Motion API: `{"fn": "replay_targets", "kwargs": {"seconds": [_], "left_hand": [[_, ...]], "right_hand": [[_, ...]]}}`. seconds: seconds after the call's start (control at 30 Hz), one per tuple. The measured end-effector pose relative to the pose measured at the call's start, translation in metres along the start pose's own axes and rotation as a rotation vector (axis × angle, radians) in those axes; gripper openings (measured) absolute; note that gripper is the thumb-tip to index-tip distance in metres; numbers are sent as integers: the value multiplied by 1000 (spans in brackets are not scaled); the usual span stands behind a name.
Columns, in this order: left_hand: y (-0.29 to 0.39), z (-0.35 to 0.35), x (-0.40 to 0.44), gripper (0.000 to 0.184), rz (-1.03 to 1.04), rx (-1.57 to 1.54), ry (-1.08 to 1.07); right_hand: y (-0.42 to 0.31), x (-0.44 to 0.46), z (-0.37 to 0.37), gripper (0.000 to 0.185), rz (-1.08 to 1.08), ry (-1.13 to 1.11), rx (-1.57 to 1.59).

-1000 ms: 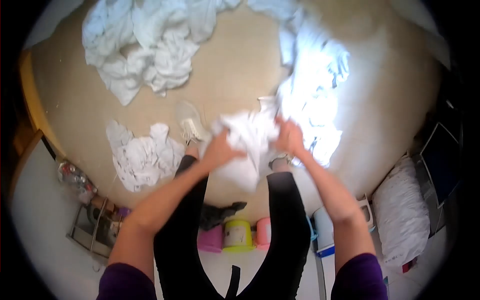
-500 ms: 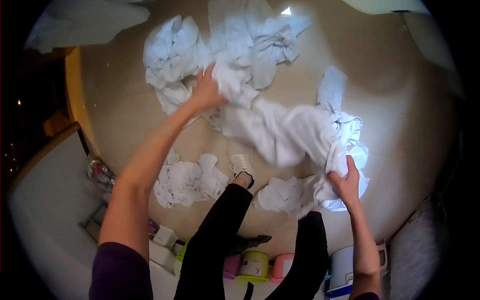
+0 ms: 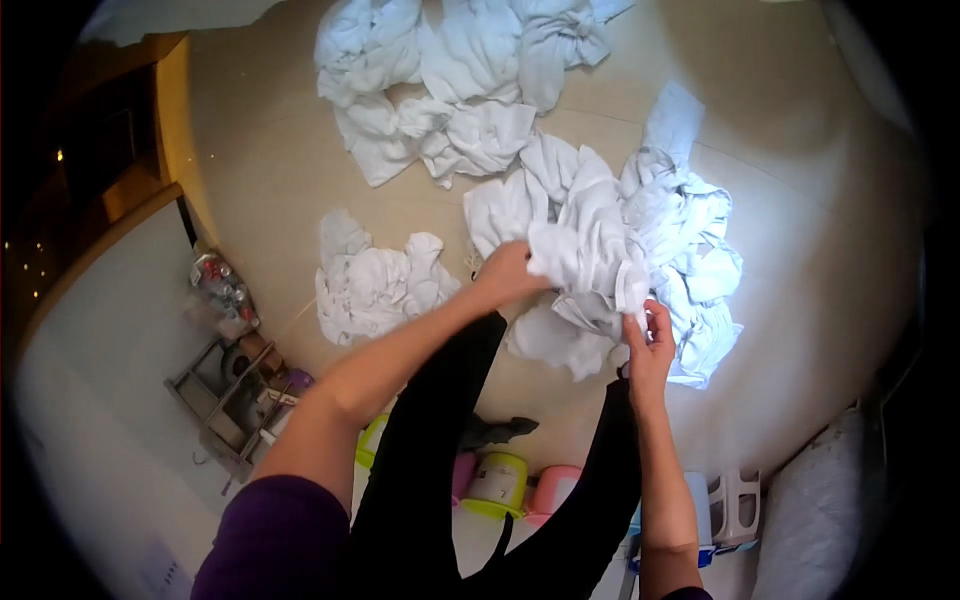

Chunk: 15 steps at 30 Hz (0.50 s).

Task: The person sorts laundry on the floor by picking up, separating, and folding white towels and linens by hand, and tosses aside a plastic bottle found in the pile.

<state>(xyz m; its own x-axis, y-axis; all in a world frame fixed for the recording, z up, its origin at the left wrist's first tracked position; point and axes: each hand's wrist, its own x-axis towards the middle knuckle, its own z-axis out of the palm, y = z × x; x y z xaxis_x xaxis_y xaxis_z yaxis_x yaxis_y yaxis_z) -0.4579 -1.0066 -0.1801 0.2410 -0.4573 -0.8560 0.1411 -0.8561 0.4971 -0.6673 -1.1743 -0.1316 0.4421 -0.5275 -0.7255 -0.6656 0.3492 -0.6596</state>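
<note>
A rumpled white cloth (image 3: pixel 590 220) stretches across the floor in front of me, its near end raised between my hands. My left hand (image 3: pixel 512 273) is closed on the cloth's left edge, fingers partly hidden. Thumb and fingers of my right hand (image 3: pixel 650 335) pinch its near right corner. Just right of the held cloth is a heap of white cloths (image 3: pixel 700 260). Another white cloth (image 3: pixel 555 340) lies flat beneath it, between my legs. A small crumpled pile (image 3: pixel 375 290) sits to the left, and a larger white pile (image 3: pixel 450 70) is farther ahead.
Plastic buckets, among them a lime one (image 3: pixel 497 484) and a pink one (image 3: pixel 552 492), stand behind my feet. A small rack (image 3: pixel 225 400) and a bag of cans (image 3: pixel 220 290) are at the left. A stool (image 3: pixel 736 508) and a large pale sack (image 3: pixel 815 510) stand at the lower right.
My left hand has come back from the far pile toward my right hand. The held cloth, stretched sideways in the air before, now lies mostly on the floor, bunched between my hands.
</note>
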Motion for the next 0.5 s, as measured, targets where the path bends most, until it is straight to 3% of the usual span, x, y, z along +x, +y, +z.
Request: {"fn": "replay_targets", "kwargs": {"seconds": [0.07, 0.1, 0.13, 0.2, 0.23, 0.27, 0.3, 0.33, 0.4, 0.47, 0.5], "left_hand": [[3, 37, -47, 59, 17, -59, 252], [21, 50, -76, 57, -5, -82, 424], [29, 63, -96, 57, 3, -96, 450], [41, 93, -135, 50, -14, -701, 580], [73, 90, -167, 40, -226, -907, 412], [76, 102, -183, 40, -208, -935, 440], [74, 117, -199, 39, -241, -983, 320], [70, 134, -212, 37, -281, -1027, 191], [55, 174, -227, 31, -387, -863, 91], [39, 212, -243, 29, -349, -615, 72], [44, 216, -255, 31, -364, -665, -7]], "right_hand": [[-12, -12, -31, 35, -12, 31, -91], [-19, -16, -45, 35, -189, 73, -322], [-26, -23, -59, 36, -369, 116, -554], [-31, -31, -92, 29, -286, -75, -375], [-29, -37, -111, 26, -179, -198, -381], [-26, -37, -128, 23, -77, -319, -386], [-13, -40, -143, 20, -184, -360, -414], [-12, -47, -157, 19, -160, -404, -461], [-22, -65, -184, 18, -212, -434, -697], [4, -67, -215, 17, -202, -416, -702], [20, -69, -232, 17, -180, -395, -692]]}}
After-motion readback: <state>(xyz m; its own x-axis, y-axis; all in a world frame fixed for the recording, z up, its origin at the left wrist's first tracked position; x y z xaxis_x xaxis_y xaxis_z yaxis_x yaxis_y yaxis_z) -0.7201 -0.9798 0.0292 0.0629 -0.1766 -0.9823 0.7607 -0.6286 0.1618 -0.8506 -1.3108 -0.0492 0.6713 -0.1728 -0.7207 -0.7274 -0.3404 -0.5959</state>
